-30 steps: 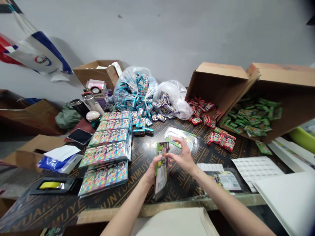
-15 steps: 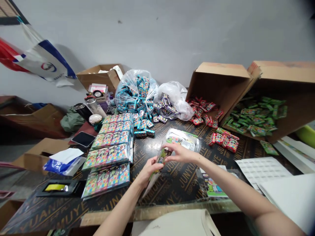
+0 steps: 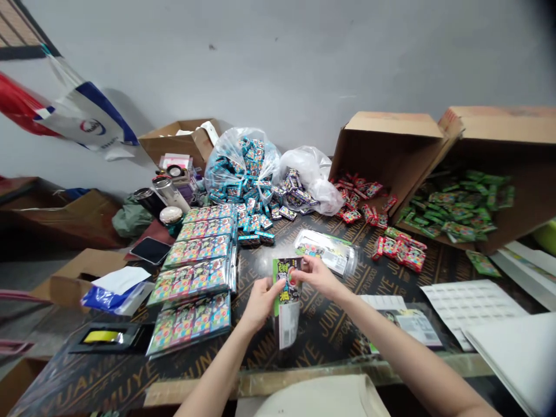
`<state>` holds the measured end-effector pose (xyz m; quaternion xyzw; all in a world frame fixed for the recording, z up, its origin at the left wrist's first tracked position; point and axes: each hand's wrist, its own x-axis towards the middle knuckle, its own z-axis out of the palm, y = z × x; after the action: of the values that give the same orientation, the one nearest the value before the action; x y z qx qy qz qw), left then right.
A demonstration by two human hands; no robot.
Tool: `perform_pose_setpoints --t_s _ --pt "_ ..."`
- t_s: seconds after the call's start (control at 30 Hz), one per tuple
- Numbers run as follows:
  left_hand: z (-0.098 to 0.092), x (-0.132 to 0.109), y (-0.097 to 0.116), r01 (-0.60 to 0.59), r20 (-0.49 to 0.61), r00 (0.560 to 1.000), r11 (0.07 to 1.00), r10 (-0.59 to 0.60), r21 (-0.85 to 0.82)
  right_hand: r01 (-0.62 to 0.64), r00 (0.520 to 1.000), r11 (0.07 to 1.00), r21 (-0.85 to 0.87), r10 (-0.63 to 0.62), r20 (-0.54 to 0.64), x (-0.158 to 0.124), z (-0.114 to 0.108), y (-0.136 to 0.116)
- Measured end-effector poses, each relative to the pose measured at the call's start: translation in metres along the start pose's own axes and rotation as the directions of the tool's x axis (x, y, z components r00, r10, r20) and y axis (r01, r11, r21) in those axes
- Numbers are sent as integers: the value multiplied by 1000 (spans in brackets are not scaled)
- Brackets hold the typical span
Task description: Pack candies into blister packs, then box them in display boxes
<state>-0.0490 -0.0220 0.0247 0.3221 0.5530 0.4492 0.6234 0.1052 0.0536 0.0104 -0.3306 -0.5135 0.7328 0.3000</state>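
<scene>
- Left hand [image 3: 260, 304]: fingers curled, thumb pinching the left edge of the packet.
- Right hand [image 3: 317, 277]: fingertips pinching the packet's right edge, so the two hands grip it from opposite sides.
- Packet [image 3: 287, 289]: printed, green-edged, its pale lower end hanging free; held upright above the counter, face toward the wearer, apparently for viewing.
- Counter [image 3: 324, 341]: dark plywood with printed lettering.
- Packet sheets [image 3: 195, 278]: overlapping in a column left of the hands, within easy reach.
- Clear tray [image 3: 328, 252]: lying just beyond the hands.
- Clear bag [image 3: 241, 168]: full of blue packets, some spilled onto the counter.
- Cartons [image 3: 386, 147]: tipped on their sides, mouths toward the counter, seemingly for access; red packets [image 3: 358, 200] and green packets [image 3: 456, 205] kept apart by colour.
</scene>
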Motion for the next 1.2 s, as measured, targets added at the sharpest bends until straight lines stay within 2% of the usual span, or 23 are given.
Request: perform_pose_setpoints --t_s 0.07,0.17,0.27,0.33,0.37,0.4,0.47,0.53,0.57,0.63,0.67,0.73,0.77,0.8,0.83,0.9,0.93,1.0,1.07,1.13,1.2 --pt "-1 2 -4 -66 -52 996 989 73 133 -35 996 999 16 37 -81 0 -1 -1" --pt "-2 5 -4 -108 -82 989 973 127 204 -88 989 995 51 93 -115 0 -2 -3" --pt "-3 7 0 -166 -106 972 929 211 331 -75 987 992 102 89 -135 -4 -1 -2" --pt "-1 6 1 -170 -92 970 897 226 407 -50 975 982 181 87 -205 -6 2 1" --pt "1 5 0 -165 -76 974 904 211 394 -25 962 969 246 90 -256 -6 4 2" --pt "3 2 0 -157 -51 982 932 183 328 11 946 948 319 94 -311 -6 6 3" --pt "8 -5 -4 -94 31 995 994 93 56 109 901 887 450 103 -421 -4 9 4" --pt "12 -13 -9 92 195 980 964 -43 -249 177 870 848 500 103 -483 -3 12 3" --pt "12 -16 -11 210 295 950 913 -105 -350 183 869 852 491 93 -486 -3 13 2" --pt "11 -21 -14 376 434 883 818 -175 -435 197 859 905 376 26 -512 -4 13 -2" --pt "9 -23 -14 401 455 871 800 -183 -446 221 831 941 256 -44 -554 -6 12 -5" --pt "5 -25 -13 353 405 899 826 -168 -441 273 751 960 -65 -255 -609 -9 7 -12" --pt "3 -25 -12 318 370 915 852 -161 -417 285 740 934 -216 -358 -569 -10 3 -16" --pt "1 -25 -11 292 345 925 876 -158 -383 290 770 898 -331 -425 -476 -10 -1 -20" --pt "-1 -26 -10 273 328 931 897 -157 -346 295 828 865 -405 -443 -343 -10 -5 -24" --pt "-4 -26 -10 246 307 939 930 -157 -274 309 926 824 -474 -375 -48 -9 -15 -32" --pt "-6 -25 -9 233 301 941 942 -155 -241 313 945 812 -493 -320 73 -7 -19 -36" --pt "-7 -25 -8 197 288 947 963 -140 -183 319 943 802 -505 -214 255 -6 -26 -42" --pt "-7 -24 -5 167 294 948 978 -124 -127 322 909 805 -498 -116 400 -5 -31 -48" --pt "-5 -24 -1 131 299 949 988 -102 -79 322 880 799 -508 -56 471 -6 -33 -54" --pt "-2 -24 4 116 298 949 993 -104 -23 326 879 780 -535 -41 475 -7 -32 -57"
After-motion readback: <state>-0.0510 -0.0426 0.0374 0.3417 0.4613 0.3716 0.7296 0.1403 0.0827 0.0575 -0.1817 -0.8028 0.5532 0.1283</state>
